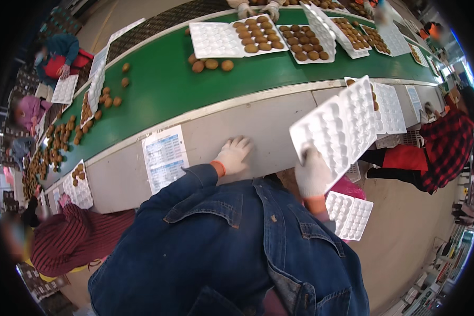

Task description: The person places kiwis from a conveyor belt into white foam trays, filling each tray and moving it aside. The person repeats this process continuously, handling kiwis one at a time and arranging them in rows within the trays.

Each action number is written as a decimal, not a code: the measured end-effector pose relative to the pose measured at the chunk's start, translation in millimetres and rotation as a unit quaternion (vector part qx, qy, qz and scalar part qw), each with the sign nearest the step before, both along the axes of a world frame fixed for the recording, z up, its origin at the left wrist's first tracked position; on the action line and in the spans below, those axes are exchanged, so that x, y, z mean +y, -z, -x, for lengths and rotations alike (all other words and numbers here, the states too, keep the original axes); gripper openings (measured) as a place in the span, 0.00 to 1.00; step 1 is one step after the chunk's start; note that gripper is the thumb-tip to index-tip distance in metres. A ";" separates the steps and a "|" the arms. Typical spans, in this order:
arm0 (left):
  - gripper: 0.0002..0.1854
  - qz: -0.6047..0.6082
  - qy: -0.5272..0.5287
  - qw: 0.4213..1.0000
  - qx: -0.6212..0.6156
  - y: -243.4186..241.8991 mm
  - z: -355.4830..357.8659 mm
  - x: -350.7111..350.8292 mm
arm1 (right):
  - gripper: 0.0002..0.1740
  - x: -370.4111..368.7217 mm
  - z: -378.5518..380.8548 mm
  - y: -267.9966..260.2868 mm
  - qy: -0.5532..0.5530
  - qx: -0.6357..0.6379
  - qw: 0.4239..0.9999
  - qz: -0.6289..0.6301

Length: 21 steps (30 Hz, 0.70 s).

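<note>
My right hand (313, 173), in a white knit glove with an orange cuff, grips the lower left edge of a white moulded plastic tray (327, 123). The tray is tilted up, and its pockets hold no fruit. My left hand (234, 155), gloved the same way, lies palm down on the grey ledge (269, 118) with nothing in it. Left of that hand, a printed sheet (166, 158) is fixed to the ledge. Below my right wrist sits another white tray (349, 215), beside a pink plastic bag (347, 187).
A green conveyor belt (158, 94) runs beyond the ledge. Kiwifruit-filled trays (303, 42) stand along its far side, with loose kiwifruit (211, 64) nearby. Co-workers stand close: one in a striped top (75, 241) at left, one in a checked shirt (450, 146) at right.
</note>
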<state>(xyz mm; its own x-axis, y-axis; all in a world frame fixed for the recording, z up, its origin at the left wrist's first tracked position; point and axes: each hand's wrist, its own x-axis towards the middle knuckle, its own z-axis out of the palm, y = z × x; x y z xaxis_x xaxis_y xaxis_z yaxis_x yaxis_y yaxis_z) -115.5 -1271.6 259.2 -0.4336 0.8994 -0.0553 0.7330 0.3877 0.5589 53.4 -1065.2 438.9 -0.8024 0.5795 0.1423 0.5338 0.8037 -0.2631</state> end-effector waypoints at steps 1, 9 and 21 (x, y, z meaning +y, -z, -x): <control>0.46 -0.007 -0.023 0.999 -0.046 0.5 -1.4 -2.4 | 0.13 -16.8 30.3 -0.9 0.001 -0.076 0.997 0.033; 0.36 -0.170 -0.271 0.743 -0.588 -37.2 -3.2 -35.8 | 0.25 -94.8 178.2 90.3 -0.143 -0.199 0.951 0.190; 0.34 -0.015 -0.387 0.856 -0.343 5.6 17.0 -54.4 | 0.29 -17.3 224.0 109.9 -0.193 -0.016 0.937 0.291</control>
<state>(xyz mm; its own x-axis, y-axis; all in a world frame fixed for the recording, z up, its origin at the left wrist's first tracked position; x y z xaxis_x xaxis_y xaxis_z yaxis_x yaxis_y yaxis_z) -132.6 -1326.0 253.6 -0.7749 0.3635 -0.5172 -0.2413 0.5861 0.7735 -170.5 -1082.5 329.0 -0.9666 0.2174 -0.1360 0.2485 0.6639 -0.7053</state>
